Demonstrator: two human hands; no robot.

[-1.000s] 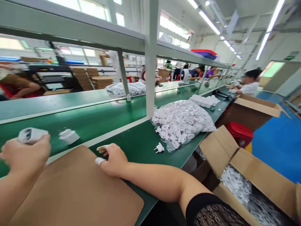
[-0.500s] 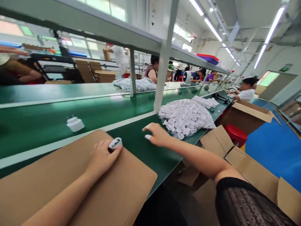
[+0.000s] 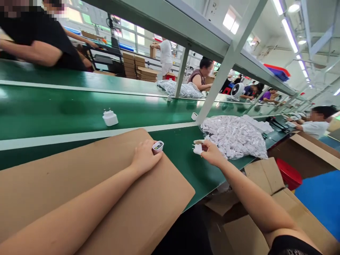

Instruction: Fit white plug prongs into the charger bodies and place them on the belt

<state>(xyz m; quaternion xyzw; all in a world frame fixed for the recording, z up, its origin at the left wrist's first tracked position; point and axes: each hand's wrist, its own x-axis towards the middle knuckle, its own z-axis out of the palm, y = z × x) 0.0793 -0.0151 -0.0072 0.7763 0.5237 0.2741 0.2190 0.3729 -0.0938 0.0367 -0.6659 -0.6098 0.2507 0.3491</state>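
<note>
My left hand (image 3: 145,156) rests on a brown cardboard sheet (image 3: 170,180), closed around a white charger housing (image 3: 158,145). The housing's open end faces up and shows parts inside. Over the green bench, my right hand (image 3: 212,153) pinches a small white plug piece (image 3: 197,148) with two pins pointing left. Just behind that hand lies a clear plastic bag (image 3: 235,136) full of small white parts. A white charger (image 3: 110,118) with its pins up stands on the green belt, left of both hands.
A slanting metal post (image 3: 215,88) rises behind the bag. Another white piece (image 3: 194,116) lies at the post's foot. Opened cardboard boxes (image 3: 264,173) and a red stool (image 3: 289,173) stand at right. Across the belt, a person in black (image 3: 39,39) leans at the bench.
My right hand now holds a plug piece; half a second ago its thumb and finger were apart. The view has shifted left and tilted. My left hand still holds the housing.
</note>
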